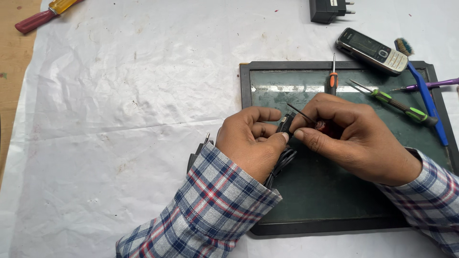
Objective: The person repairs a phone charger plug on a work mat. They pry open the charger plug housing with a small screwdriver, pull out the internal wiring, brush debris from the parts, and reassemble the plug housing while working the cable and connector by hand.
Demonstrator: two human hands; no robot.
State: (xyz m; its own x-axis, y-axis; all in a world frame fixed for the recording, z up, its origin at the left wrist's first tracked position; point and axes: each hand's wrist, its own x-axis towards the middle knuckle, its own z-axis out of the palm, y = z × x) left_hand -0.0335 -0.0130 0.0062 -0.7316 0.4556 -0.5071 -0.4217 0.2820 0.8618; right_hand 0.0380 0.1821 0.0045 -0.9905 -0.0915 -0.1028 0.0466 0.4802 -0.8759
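At the far left a red-handled screwdriver (36,20) lies at the counter's (14,71) edge, half on the crumpled white sheet (119,119). Near the middle, the left hand (251,138) pinches a small black plug (285,123), its black cable (282,162) trailing down under the wrist. The right hand (354,138) is closed around a thin metal probe (301,113) with a reddish handle, its tip touching the plug. The work looks under way, not finished: the plug appears closed, and no loose parts show. Both hands rest over a dark framed mat (325,200). Behind lie a black charger (327,9), a small orange screwdriver (332,79), a grey phone (373,50), green-handled tweezers (392,100), a blue brush (425,93) and a purple tool (430,85). Nothing crowds the hands.
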